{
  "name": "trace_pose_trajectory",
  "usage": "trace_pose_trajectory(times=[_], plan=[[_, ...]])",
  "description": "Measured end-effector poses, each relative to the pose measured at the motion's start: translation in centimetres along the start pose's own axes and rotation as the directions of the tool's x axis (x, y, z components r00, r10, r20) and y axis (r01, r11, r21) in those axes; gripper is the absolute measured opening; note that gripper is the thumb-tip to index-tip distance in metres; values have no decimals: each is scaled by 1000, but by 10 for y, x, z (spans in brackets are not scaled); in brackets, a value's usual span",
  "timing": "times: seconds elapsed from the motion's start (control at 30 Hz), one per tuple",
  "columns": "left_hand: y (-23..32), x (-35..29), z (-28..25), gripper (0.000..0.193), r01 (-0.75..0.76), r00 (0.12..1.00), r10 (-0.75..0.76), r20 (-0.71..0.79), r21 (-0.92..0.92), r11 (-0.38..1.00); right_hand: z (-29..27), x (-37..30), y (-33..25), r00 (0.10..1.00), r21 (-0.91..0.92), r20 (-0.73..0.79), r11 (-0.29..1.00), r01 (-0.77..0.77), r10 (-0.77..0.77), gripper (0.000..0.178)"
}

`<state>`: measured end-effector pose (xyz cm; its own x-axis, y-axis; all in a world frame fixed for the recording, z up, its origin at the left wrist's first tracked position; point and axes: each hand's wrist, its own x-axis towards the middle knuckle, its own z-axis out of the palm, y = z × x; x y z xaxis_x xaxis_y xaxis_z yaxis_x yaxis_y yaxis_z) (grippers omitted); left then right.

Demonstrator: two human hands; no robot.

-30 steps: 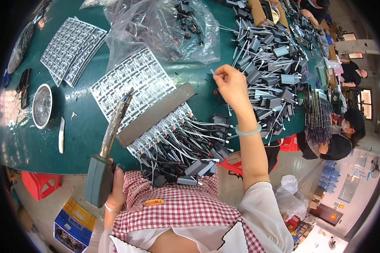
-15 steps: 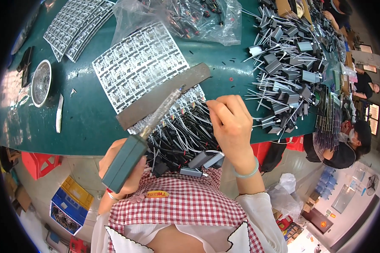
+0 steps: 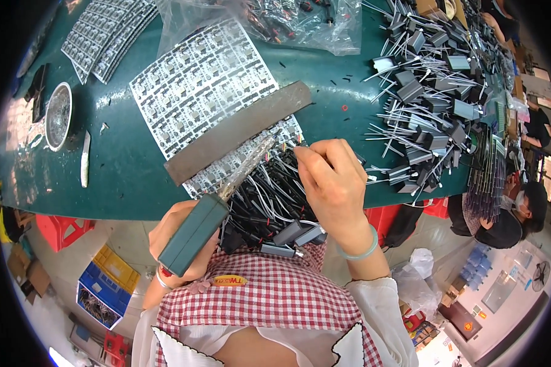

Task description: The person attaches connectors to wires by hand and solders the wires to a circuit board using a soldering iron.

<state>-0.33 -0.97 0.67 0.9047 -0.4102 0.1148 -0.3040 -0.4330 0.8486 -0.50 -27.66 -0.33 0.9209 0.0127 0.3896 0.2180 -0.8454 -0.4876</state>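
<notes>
My left hand [image 3: 180, 235] is wrapped round the green handle of a soldering iron [image 3: 196, 235]. Its metal shaft slants up and right, with the tip over the near edge of a white circuit board panel [image 3: 205, 79]. At the right end of that edge my right hand [image 3: 333, 183] is pinched closed; whatever lies between its fingertips is too small to make out. Black and white wires [image 3: 269, 192] run from the panel's edge toward me, ending in dark rectangular housings [image 3: 288, 232]. A flat grey-brown bar [image 3: 239, 131] lies across the panel.
Heaped grey housings with white leads [image 3: 419, 92] cover the table's right side. A clear plastic bag [image 3: 315, 30] of parts lies at the back. Stacked panels [image 3: 107, 37], a round metal bowl [image 3: 59, 116] and a narrow blade-like strip [image 3: 85, 159] lie left. Other people sit far right.
The soldering iron and my left hand have shifted slightly right, bringing the tip nearer my right fingertips. My right hand stays pinched at almost the same place. The whole view has shifted a little.
</notes>
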Motion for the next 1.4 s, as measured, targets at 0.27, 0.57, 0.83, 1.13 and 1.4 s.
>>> trace_pose_trajectory(times=[0.27, 0.57, 0.83, 1.13, 1.4], plan=[[2, -9, -8, 27, -15, 1000, 16, -7, 52, 999, -3, 0, -8, 998, 53, 28, 997, 52, -54, 28], [7, -12, -11, 27, 41, 999, -41, 12, 47, 998, 2, -1, -10, 995, 18, 71, 998, 66, -67, 29], [4, -11, -12, 26, -13, 999, 12, 38, 45, 999, 1, 1, -10, 990, -20, 115, 996, 89, -86, 30], [5, -12, -10, 20, 72, 997, -73, 23, 19, 997, 2, 1, -9, 988, -9, 117, 994, 105, -103, 29], [-2, -15, -7, 17, -33, 999, 32, 11, 82, 996, 2, 2, -8, 987, -16, 120, 994, 106, -104, 28]])
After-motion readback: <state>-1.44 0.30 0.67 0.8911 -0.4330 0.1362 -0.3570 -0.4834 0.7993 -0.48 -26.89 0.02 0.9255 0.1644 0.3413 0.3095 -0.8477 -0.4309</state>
